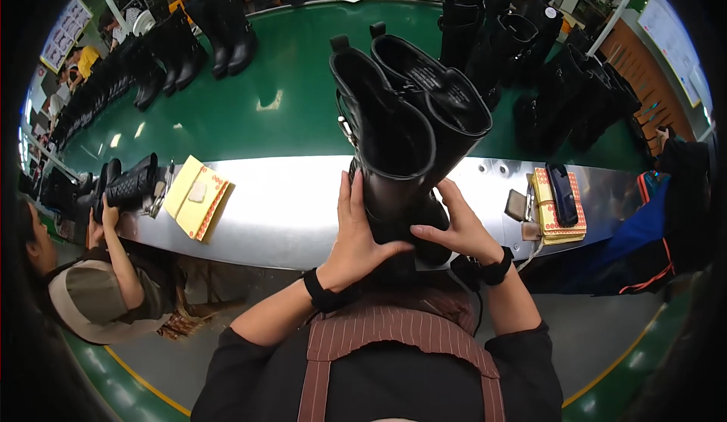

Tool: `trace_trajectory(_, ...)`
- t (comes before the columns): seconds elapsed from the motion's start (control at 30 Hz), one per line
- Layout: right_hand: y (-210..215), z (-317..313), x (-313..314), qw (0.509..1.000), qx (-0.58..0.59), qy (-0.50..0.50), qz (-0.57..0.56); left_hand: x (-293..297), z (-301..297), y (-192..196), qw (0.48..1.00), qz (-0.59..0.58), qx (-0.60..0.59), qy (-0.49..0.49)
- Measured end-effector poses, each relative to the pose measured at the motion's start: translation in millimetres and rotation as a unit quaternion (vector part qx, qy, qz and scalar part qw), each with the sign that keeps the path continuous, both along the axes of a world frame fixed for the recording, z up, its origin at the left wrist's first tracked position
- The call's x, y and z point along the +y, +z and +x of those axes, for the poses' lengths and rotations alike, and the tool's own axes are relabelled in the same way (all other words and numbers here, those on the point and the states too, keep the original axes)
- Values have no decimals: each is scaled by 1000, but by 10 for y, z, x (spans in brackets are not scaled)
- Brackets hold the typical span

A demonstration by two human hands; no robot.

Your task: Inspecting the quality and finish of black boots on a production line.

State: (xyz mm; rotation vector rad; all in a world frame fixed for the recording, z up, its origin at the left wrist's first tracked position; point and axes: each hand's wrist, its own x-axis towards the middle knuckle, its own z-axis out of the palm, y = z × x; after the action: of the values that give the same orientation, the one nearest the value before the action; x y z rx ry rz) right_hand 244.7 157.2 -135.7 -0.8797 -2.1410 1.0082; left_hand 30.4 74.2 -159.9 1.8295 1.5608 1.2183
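Both hands are gripping a pair of black boots [401, 142]: the left hand [354, 232] clasping at seven o'clock, the right hand [458, 229] at five o'clock of the shafts.

Yellow pad [196, 197], boots [227, 32] on belt [250, 111]

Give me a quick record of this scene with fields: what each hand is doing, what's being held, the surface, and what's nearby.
left hand: left hand wraps the lower part of the pair of tall black boots
right hand: right hand grips the same boots from the other side
held item: two boots side by side, shafts open toward the camera
surface: metal ledge in front of a green conveyor belt
nearby: yellow pads on the left, dark phone on the right
others: co-worker at left handling a boot
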Motion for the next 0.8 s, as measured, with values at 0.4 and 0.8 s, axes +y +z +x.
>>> trace_trajectory(0.4,-323,-299,-380,984,-57,-151,81,468,-455,-16,998,-31,-48,34)
trace_trajectory(0.8,-346,-625,-195,964,-60,-216,142,338,-404,237,999,8,27,-26)
